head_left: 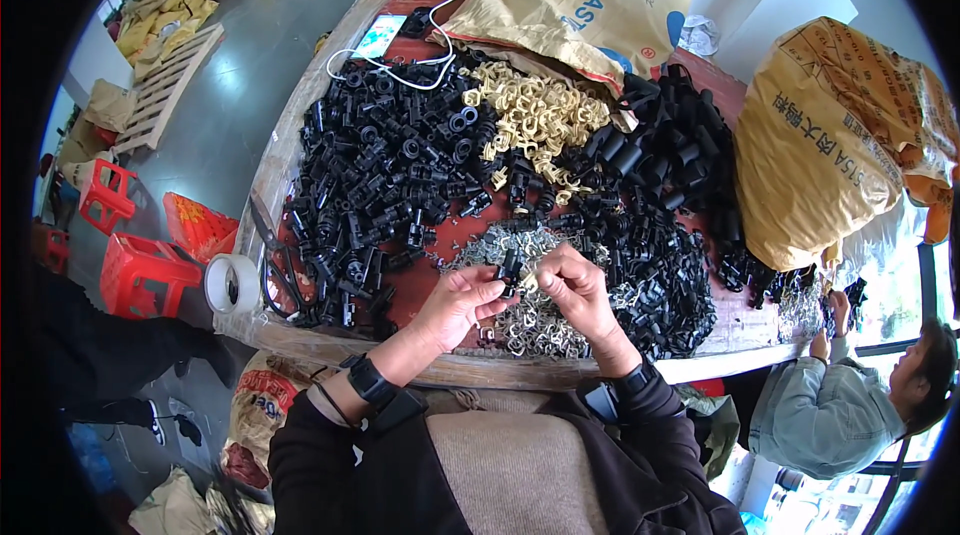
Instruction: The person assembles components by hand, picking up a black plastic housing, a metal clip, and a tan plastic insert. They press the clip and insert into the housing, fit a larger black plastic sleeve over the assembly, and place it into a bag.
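Observation:
Above the near edge of the red tabletop [405, 290], my left hand [455, 305] pinches a small black plastic fitting [509, 268] between thumb and fingers. Close beside it, my right hand [582, 293] is closed, thumb and index finger pressed together near the fitting. A pale bit shows between the two hands, but what the right fingertips grip is too small to make out. Under both hands spreads a heap of small silvery metal clips [545, 337]. Cream plastic clips [540, 120] are piled further off, and black plastic fittings [390, 165] cover the left side.
Black cylindrical parts [690, 150] and small black pieces [670, 305] lie right. Scissors [280, 260] and a tape roll [231, 284] sit at the left edge. A cable [400, 70] crosses behind, near large sacks [580, 0]. Another person [840, 415] works at right. Red stools [145, 275] stand left.

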Action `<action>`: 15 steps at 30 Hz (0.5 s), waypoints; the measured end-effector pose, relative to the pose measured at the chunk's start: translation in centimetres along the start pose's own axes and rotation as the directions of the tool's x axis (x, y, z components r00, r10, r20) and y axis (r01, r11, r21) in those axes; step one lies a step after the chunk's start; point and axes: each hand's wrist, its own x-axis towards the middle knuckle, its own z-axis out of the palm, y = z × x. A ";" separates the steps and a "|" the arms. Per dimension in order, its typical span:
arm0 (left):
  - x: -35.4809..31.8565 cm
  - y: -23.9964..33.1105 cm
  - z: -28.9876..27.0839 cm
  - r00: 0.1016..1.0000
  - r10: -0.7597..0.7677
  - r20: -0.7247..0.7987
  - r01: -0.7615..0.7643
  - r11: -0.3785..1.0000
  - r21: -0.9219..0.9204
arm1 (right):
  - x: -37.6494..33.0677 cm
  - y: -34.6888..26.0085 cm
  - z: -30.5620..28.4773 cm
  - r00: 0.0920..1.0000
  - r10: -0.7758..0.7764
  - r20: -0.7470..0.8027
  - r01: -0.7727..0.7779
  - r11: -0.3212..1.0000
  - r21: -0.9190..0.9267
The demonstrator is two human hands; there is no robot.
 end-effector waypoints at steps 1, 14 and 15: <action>0.0 0.0 0.0 1.000 -0.027 0.002 0.027 1.000 -0.014 | 0.2 -0.2 0.0 0.996 -0.072 0.042 0.075 0.995 -0.065; -1.3 -0.2 0.9 0.991 -0.095 0.094 0.091 0.995 0.044 | -0.7 -2.1 0.6 0.991 -0.008 0.131 0.033 0.981 -0.190; -1.4 -0.2 0.9 0.990 -0.106 0.094 0.102 0.994 0.050 | -0.9 -2.2 0.7 0.992 -0.008 0.129 0.033 0.981 -0.191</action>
